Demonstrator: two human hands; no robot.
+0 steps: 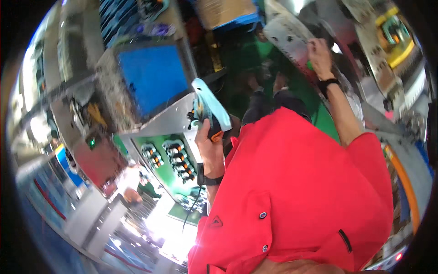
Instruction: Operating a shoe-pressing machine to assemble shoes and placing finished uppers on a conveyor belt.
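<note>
My left hand [209, 145] is closed round a shoe [211, 106] with a thick pale-blue sole, a dark upper and an orange patch. The shoe is held up with its sole turned toward the right. My right hand [320, 57] is at a pale machine panel [288, 37] with dark round buttons. Its fingers are curled in, and nothing shows in them. Close beside that hand is a green button [310, 65]; whether a finger touches it, I cannot tell.
Several shoes [179, 157] lie in rows on a green surface at the left. A blue-topped machine block [153, 77] stands above them. At the upper right, a yellow frame [396, 41] holds another shoe. An orange hose or rail [404, 187] curves along the right. Another person [132, 196] is at the lower left.
</note>
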